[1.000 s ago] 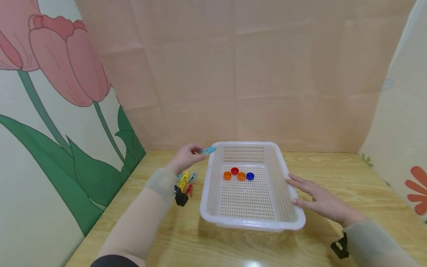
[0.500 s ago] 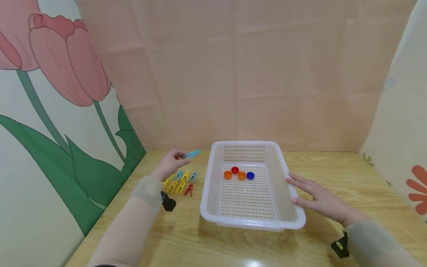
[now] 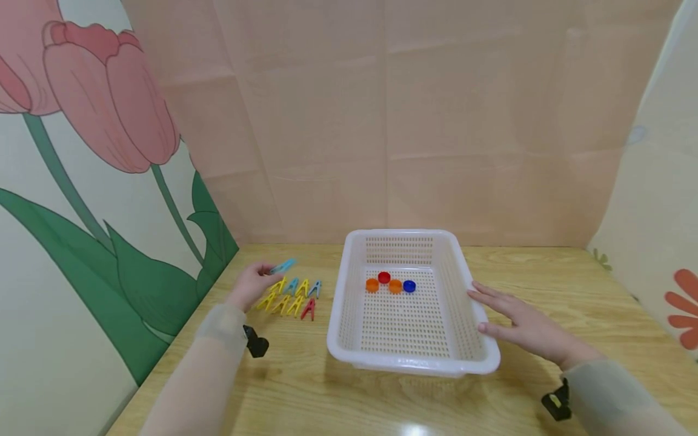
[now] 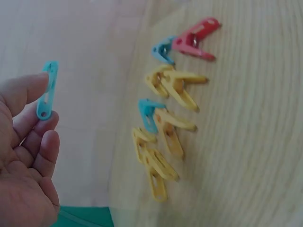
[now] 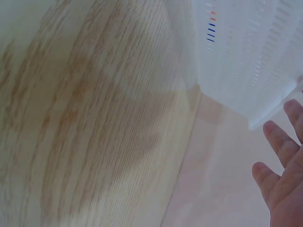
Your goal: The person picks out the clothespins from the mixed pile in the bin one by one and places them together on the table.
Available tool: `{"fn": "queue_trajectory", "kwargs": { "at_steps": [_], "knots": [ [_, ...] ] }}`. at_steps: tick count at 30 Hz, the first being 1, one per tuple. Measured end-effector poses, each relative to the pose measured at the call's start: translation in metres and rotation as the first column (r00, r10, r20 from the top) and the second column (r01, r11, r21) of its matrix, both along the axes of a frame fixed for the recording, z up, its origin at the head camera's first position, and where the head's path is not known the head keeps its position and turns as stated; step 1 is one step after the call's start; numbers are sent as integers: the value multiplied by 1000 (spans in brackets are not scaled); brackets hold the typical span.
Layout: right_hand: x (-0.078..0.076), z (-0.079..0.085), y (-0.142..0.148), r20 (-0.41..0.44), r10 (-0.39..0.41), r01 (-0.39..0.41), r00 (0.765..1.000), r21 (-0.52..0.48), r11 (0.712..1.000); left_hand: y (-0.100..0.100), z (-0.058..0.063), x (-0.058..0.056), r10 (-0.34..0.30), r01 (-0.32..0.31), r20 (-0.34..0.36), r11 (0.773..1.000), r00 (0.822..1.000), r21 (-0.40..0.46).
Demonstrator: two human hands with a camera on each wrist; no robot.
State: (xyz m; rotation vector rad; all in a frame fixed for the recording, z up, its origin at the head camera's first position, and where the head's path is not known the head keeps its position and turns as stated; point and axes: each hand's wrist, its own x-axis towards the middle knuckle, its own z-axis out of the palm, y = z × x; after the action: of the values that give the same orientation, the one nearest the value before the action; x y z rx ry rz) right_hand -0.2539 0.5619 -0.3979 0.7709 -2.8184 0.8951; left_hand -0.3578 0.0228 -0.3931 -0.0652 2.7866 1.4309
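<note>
My left hand pinches a light-blue clothespin between thumb and fingers, just above a group of clothespins. In the left wrist view that clothespin appears upright in the fingers. Below it on the table lie several yellow clothespins, two blue ones and a red clothespin in two rough rows. At the right, my right hand rests with straight fingers against the right rim of a white plastic basket.
Inside the basket are several small round caps: a red one, orange ones and a blue one. The basket stands on a wooden table, and a pinkish sheet hangs behind it.
My left hand has moved left and down from the basket's left rim to the clothespin group, still holding the light-blue clothespin. The right hand has stayed on the rim.
</note>
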Motion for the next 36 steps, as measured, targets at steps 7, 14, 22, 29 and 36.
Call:
{"fn": "queue_trajectory", "kwargs": {
  "at_steps": [7,14,22,29,36],
  "knots": [
    [1,0,1,6,-9,9,1000,6,1000,-21,-21,1,88,-88,48,996,995,6],
    [0,0,0,-10,-12,13,1000,11,1000,-38,-38,7,144,-144,39,990,989,-11],
    [1,-1,1,0,-18,18,1000,8,1000,-53,-58,9,192,-188,65,980,979,-67],
    [1,0,1,-1,-19,19,1000,11,1000,-57,-65,13,194,-188,64,978,979,-92],
    [1,0,-1,-14,-16,16,1000,15,1000,-57,-69,14,198,-191,51,973,979,-128]
  ]
}}
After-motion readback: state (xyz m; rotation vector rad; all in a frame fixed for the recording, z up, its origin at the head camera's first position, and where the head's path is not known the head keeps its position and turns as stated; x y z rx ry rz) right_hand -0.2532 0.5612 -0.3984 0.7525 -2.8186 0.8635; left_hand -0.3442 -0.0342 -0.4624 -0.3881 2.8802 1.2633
